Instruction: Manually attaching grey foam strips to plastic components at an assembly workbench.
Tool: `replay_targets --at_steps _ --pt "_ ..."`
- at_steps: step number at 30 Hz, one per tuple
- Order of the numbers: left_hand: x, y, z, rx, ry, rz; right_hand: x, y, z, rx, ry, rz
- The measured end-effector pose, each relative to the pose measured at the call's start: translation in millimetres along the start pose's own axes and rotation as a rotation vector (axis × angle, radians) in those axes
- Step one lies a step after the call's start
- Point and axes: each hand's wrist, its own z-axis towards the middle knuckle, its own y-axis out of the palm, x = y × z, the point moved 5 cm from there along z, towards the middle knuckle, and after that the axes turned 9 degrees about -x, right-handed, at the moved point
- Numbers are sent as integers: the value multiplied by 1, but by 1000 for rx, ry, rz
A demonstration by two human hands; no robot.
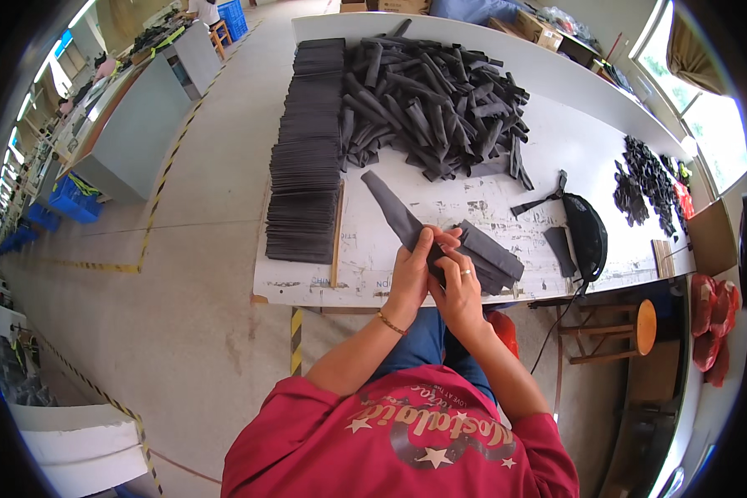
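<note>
A long dark grey fabric strip point(390, 207) is held up over the front edge of the white table, one end pointing away to the left. My left hand point(409, 280) pinches it between thumb and fingers. My right hand point(458, 286) is closed on the same strip, close against the left; its lower end is hidden by my fingers. Just beyond my right hand, several folded dark grey pieces point(491, 259) lie together on the table. To the left runs a long, tight row of flat dark strips point(305, 158).
A loose heap of rolled dark strips point(440, 104) covers the table's far middle. At right lie a black bag point(588, 236) with a strap and a small dark piece point(560, 251). A wooden stool point(645, 327) stands below. Black scraps point(647, 178) sit farther right.
</note>
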Motion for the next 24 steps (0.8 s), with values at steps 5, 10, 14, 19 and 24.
replay_targets --at_steps 5,10,14,19,24 --pt "17 -6 5 49 19 16 3 -1 6 -31 -9 67" --pt "14 -4 9 16 -21 14 0 -3 16 -96 -53 122" --pt "17 2 6 83 10 -46 -5 -3 29 -106 -60 131" --pt "22 -2 8 112 69 -60 5 -8 7 -136 14 65" --pt "-1 3 -1 112 -52 -143 2 -8 21 -159 -17 124"
